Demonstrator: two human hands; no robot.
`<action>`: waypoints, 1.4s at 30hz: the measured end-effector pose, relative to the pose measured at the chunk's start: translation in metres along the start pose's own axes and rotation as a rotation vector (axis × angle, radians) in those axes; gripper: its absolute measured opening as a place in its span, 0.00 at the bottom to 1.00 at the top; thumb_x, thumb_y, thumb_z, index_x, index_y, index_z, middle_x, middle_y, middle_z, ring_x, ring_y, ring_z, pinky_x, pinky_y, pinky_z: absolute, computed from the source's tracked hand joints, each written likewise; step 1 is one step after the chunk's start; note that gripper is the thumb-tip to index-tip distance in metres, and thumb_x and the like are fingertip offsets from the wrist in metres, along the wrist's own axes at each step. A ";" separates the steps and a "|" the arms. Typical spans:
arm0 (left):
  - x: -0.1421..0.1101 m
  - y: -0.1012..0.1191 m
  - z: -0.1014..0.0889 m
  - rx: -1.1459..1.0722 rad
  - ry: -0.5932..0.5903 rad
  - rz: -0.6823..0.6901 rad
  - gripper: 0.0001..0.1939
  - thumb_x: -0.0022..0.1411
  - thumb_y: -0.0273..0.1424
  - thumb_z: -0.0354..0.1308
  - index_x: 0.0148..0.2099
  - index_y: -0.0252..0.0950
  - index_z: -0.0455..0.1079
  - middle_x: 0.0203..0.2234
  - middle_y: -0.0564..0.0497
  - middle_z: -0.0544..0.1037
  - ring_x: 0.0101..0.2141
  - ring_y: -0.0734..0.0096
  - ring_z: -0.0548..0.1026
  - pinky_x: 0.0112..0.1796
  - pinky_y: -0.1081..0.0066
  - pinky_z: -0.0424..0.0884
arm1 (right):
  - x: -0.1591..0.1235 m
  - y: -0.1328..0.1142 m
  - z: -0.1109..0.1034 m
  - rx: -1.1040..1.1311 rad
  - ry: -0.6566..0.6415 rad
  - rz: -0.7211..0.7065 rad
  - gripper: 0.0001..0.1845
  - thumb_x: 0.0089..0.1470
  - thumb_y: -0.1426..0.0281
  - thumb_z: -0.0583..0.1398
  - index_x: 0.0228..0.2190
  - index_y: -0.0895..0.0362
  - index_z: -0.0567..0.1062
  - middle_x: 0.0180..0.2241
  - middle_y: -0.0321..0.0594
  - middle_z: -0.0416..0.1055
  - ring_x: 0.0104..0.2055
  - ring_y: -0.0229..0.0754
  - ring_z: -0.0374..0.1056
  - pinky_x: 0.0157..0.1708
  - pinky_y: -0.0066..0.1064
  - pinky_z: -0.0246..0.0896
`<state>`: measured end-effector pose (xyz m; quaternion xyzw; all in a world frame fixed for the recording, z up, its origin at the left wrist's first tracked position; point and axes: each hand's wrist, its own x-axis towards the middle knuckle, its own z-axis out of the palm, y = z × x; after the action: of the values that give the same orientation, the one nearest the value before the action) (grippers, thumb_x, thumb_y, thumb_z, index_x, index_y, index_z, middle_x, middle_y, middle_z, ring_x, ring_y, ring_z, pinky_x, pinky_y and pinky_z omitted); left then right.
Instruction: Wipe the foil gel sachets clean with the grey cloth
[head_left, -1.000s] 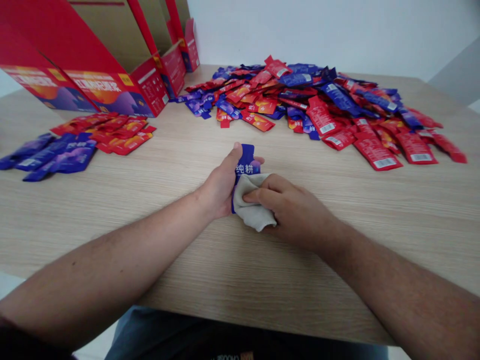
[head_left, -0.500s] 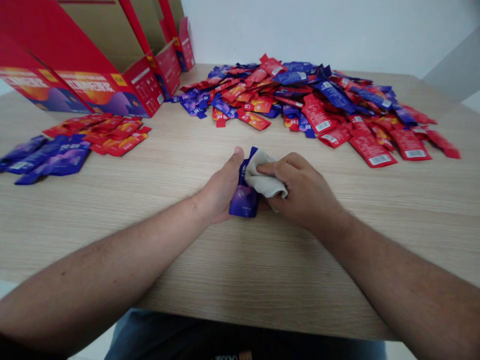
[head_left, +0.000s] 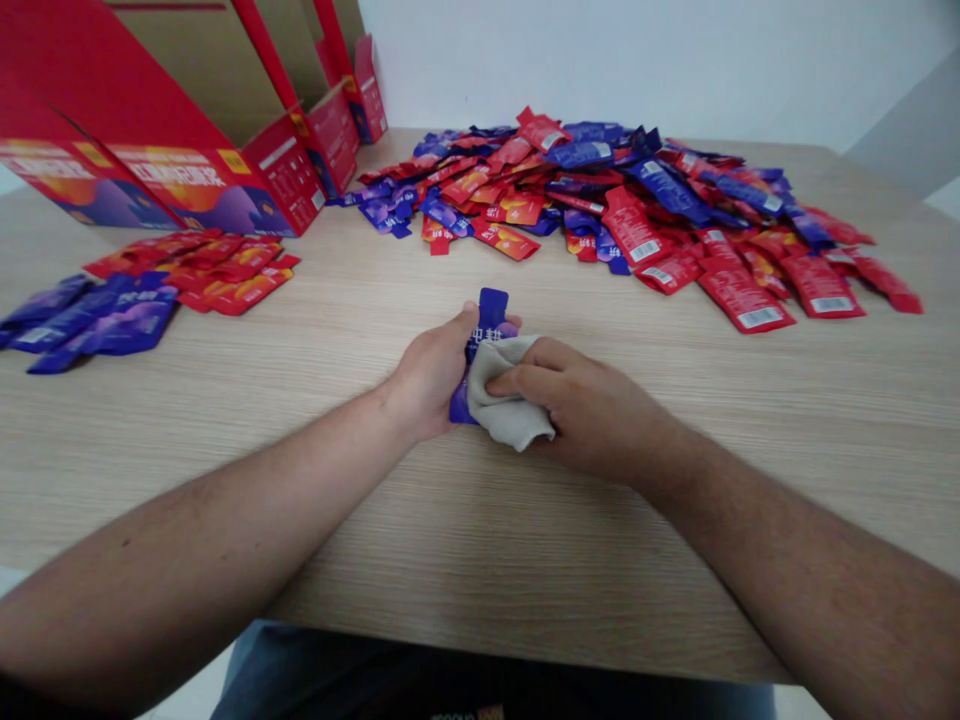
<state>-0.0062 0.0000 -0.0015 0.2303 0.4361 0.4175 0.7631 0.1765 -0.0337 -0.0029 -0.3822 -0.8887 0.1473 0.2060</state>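
My left hand [head_left: 435,375] is closed around a purple-blue sachet [head_left: 493,305] with white lettering, held above the table with its narrow neck pointing away from me. My right hand [head_left: 577,400] grips a folded pale grey cloth [head_left: 510,405], pressed against the lower part of the sachet's face. The cloth hides most of that lower half, leaving the neck, some lettering and the bottom left corner visible. Fingertips of my left hand show behind the sachet on its right side.
A wide heap of red and blue sachets [head_left: 637,215] lies at the back of the wooden table [head_left: 337,540]. To the left are smaller groups of red sachets [head_left: 225,270] and blue sachets [head_left: 112,315]. Open red cartons [head_left: 210,190] stand behind them, near the white wall.
The cloth in my right hand has moved down and left across the sachet, from its upper right side to its lower part. The sachet's neck is now uncovered and its lower face covered.
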 end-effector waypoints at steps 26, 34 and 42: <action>0.006 0.009 -0.003 0.037 0.041 0.011 0.20 0.77 0.39 0.51 0.40 0.34 0.78 0.29 0.46 0.84 0.26 0.67 0.81 0.31 0.68 0.80 | 0.000 0.016 -0.008 -0.080 0.203 0.036 0.20 0.56 0.69 0.67 0.50 0.56 0.80 0.42 0.47 0.74 0.43 0.50 0.72 0.42 0.39 0.69; 0.007 0.011 -0.003 0.012 0.057 -0.021 0.22 0.78 0.40 0.50 0.38 0.33 0.78 0.27 0.46 0.83 0.25 0.66 0.81 0.30 0.68 0.80 | -0.001 0.009 -0.006 -0.044 0.059 0.004 0.22 0.53 0.70 0.68 0.50 0.55 0.80 0.44 0.46 0.73 0.42 0.49 0.73 0.41 0.38 0.68; 0.005 0.014 -0.003 0.007 0.122 -0.020 0.21 0.77 0.40 0.51 0.40 0.32 0.78 0.23 0.50 0.81 0.19 0.72 0.75 0.24 0.73 0.75 | -0.001 -0.002 -0.006 0.005 -0.164 -0.020 0.19 0.54 0.72 0.68 0.48 0.52 0.80 0.44 0.43 0.73 0.41 0.48 0.73 0.40 0.37 0.68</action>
<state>-0.0133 0.0121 0.0050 0.2028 0.4855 0.4216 0.7385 0.1786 -0.0351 0.0034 -0.3596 -0.9060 0.1781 0.1350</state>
